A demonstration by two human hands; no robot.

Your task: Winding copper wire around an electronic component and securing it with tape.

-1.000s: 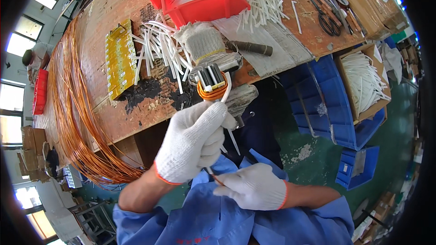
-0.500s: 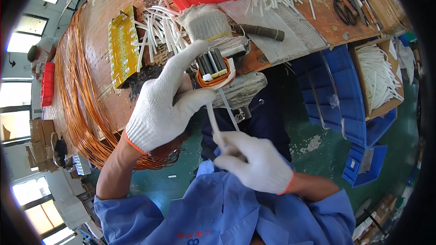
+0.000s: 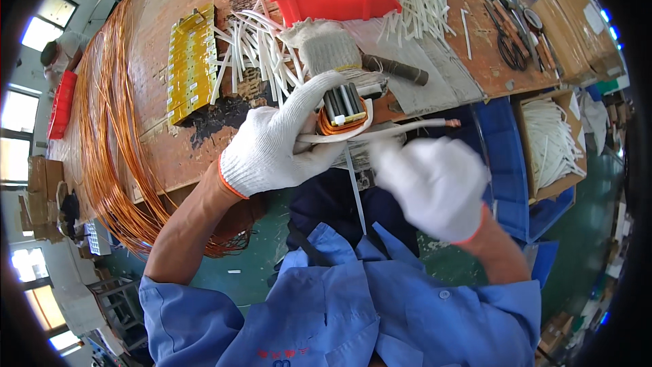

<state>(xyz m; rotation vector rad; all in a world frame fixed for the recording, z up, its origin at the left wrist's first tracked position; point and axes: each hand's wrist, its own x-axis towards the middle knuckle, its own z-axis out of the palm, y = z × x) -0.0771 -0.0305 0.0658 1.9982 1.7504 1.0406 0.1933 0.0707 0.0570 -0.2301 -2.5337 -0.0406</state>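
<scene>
My left hand (image 3: 275,139), in a white knit glove, is closed round a copper wire coil (image 3: 324,124) wound about dark bars (image 3: 345,102), thumb below and forefinger along its top left side. From the coil a white-sleeved lead (image 3: 414,126) stretches to the right, its bare copper end showing. A narrow white cable tie (image 3: 356,194) hangs down from the coil toward my lap. Just below the lead is my gloved right hand (image 3: 435,187), smeared by motion. Its fingers cannot be made out, nor whether it touches the lead.
Behind the coil stands a cloth-wrapped block (image 3: 329,53), beside a dark wrapped rod (image 3: 397,69). A red bin (image 3: 339,7), white sleeve pieces (image 3: 261,47) and a yellow slotted part (image 3: 190,64) lie farther back. Copper wire (image 3: 102,122) loops at left; scissors (image 3: 511,51) and a carton (image 3: 577,153) are right.
My right hand has moved up and right, away from the lead's lower stretch. The lead, which pointed down, now extends sideways to the right. My left hand keeps its hold on the coil.
</scene>
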